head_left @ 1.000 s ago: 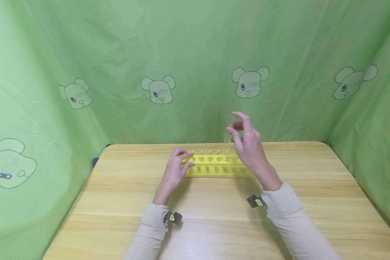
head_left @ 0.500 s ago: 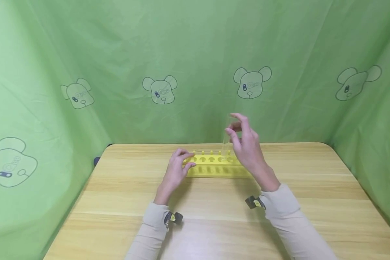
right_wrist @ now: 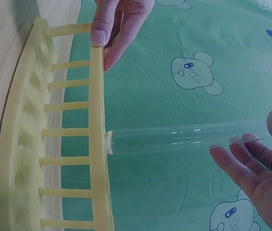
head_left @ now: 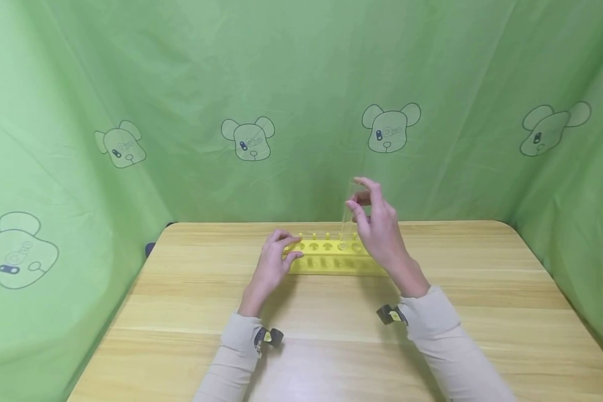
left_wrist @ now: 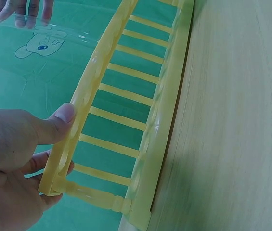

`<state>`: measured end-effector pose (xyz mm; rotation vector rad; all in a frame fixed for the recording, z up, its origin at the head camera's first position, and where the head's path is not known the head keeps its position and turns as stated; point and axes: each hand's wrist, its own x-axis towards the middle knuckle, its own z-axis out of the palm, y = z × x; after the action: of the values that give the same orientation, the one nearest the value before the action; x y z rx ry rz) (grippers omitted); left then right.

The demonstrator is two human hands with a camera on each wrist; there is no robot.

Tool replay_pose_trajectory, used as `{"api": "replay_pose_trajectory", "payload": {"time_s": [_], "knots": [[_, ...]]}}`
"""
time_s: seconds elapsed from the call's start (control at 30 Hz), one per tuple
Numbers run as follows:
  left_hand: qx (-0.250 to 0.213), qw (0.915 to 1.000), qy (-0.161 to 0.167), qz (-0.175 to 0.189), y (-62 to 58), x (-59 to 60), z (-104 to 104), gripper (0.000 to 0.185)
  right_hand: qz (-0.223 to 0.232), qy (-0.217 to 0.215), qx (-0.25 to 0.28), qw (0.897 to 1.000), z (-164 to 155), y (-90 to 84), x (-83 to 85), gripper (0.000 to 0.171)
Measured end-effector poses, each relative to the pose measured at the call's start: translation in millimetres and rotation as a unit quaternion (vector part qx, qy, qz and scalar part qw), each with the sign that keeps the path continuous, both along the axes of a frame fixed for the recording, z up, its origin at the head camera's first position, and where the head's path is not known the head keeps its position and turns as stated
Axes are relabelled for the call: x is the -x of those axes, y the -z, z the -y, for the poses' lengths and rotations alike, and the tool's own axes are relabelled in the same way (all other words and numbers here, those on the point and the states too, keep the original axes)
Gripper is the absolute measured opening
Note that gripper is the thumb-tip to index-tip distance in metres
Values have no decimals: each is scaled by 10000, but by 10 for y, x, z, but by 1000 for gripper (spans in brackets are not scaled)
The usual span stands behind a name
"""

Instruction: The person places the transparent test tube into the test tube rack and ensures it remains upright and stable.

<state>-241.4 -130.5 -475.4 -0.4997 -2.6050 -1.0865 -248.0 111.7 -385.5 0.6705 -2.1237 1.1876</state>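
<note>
A yellow test tube rack (head_left: pixel 326 266) stands on the table, with a row of round holes along its top plate. My left hand (head_left: pixel 270 259) grips the left end of that plate, the thumb (left_wrist: pixel 64 113) on one side and fingers on the other. A clear test tube (right_wrist: pixel 164 138), nearly upright, is held near its upper end between the thumb and fingers of my right hand (head_left: pixel 382 226). Its lower end meets the top plate at one of the middle holes. Whether the tip sits inside that hole, I cannot tell.
The wooden table (head_left: pixel 321 346) reaches toward me in front of the rack. Behind and at both sides hangs a green curtain (head_left: pixel 301 72) with printed bear heads. A row of yellow pegs (head_left: pixel 314 237) stands along the rack's back.
My right hand has moved slightly left along the rack with the test tube, and lowered a little. The left hand keeps its grip on the rack's end.
</note>
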Motion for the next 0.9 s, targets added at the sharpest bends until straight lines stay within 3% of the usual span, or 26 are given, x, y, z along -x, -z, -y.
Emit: {"api": "replay_pose_trajectory", "payload": {"time_s": [0.9], "knots": [[18, 10000, 60, -77, 7, 5, 7, 38, 146, -104, 34, 9998, 20, 115, 8, 44]]}}
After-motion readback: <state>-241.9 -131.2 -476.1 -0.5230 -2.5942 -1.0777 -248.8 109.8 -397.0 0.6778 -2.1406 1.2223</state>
